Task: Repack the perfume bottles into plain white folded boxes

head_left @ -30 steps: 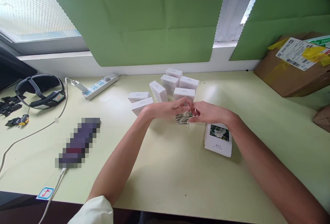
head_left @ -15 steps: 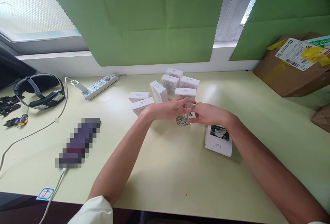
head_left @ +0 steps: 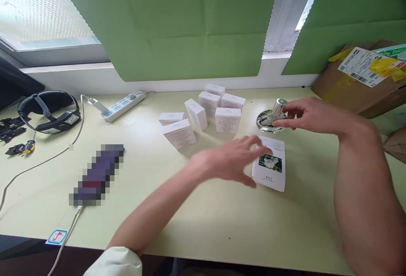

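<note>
Head view: right hand [head_left: 312, 115] pinching glass bottle [head_left: 270, 120] upper right; left hand [head_left: 231, 164], fingers spread, reaching flower-print box [head_left: 270, 169]; steady box first.

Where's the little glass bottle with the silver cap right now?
The glass bottle is in the right hand, right of centre in the head view, above the flower-printed box and right of the small white boxes.

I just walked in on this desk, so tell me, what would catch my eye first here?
The right hand holds a round glass bottle with a silver cap above the pale green table. The left hand reaches onto a white box with a flower picture, in front of a cluster of small white boxes.
</note>
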